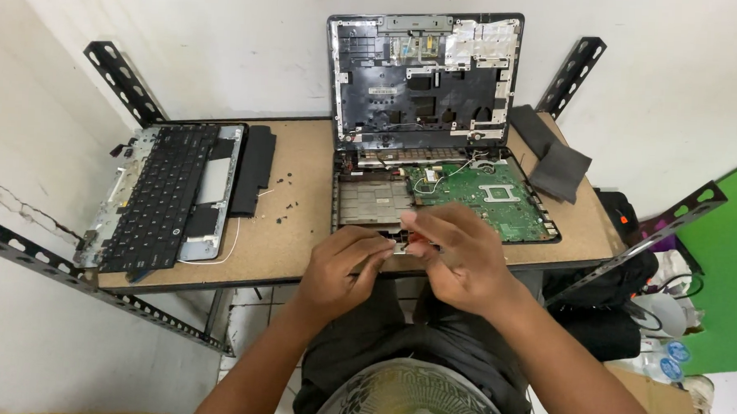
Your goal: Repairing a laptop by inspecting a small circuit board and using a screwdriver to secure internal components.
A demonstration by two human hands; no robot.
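Our hands, left and right, pinch a small part at the laptop's near edge, between them.

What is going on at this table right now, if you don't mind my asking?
A person is working on an opened laptop base with its green circuit board exposed. Both the left hand and the right hand meet at the base's front edge; the right seems to hold a small tool with a red handle. The removed keyboard panel lies to the left, with small dark screws scattered on the table.
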